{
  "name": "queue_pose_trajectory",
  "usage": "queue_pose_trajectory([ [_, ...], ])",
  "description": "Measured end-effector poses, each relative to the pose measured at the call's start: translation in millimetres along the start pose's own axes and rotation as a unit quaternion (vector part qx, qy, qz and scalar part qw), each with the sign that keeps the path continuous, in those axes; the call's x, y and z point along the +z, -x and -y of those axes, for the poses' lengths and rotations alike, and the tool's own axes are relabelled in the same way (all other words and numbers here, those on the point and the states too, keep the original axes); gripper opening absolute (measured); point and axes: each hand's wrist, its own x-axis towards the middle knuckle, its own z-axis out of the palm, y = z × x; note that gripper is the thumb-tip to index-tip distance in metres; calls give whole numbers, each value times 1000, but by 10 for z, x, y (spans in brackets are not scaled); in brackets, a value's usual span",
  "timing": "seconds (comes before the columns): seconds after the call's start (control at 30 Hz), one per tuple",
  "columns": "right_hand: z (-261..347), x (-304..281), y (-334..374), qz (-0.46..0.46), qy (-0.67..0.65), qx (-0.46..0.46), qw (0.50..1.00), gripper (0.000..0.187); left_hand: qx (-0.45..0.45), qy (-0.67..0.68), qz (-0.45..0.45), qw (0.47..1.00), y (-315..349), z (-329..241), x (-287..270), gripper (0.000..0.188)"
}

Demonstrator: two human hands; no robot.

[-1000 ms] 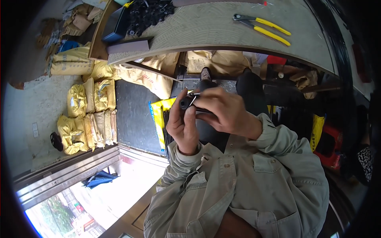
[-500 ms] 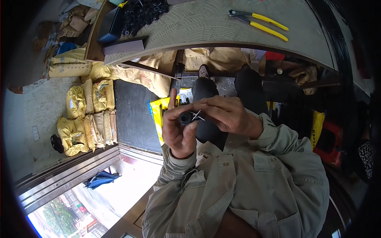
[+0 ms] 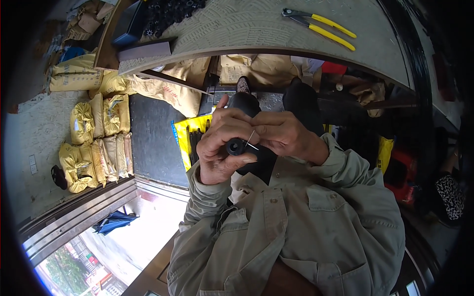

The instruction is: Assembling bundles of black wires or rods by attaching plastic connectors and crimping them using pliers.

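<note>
The left forearm, in a rolled grey-green cloth sleeve (image 3: 210,195), rises from about 7 o'clock to a bare left hand (image 3: 213,143) curled in a grip, thumb (image 3: 242,160) toward 3, one finger (image 3: 223,101) raised toward 12. The bare right hand (image 3: 285,134), reached from 4 o'clock, bends its fingers (image 3: 266,120) toward 9.

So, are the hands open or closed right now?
Left hand: closed, holding a black tube.
Right hand: closed beside thin pale strips; any hold can't be told.
</note>
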Motion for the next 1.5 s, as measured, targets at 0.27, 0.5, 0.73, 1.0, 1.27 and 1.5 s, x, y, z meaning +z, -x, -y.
queue_pose_trajectory([
  [0.27,57,-108,-76,49,-1,41,998,31,-22,-24,-32,999,-24,-30,46,34],
  [0.5,-230,-1169,-425,2,465,92,880,19,-53,152,-134,978,143,14,153,35],
  [0.73,-603,-1682,-505,43,672,125,728,24,-102,211,-168,958,146,-78,222,60],
  [1.0,426,-971,-415,22,243,249,937,14,-50,150,-88,984,185,-3,137,55],
  [1.27,782,-645,-576,58,700,-257,664,24,-120,50,-167,977,228,-122,228,58],
  [1.5,596,-435,-314,7,709,-214,672,15,-134,-13,-266,955,216,-93,333,62],
])
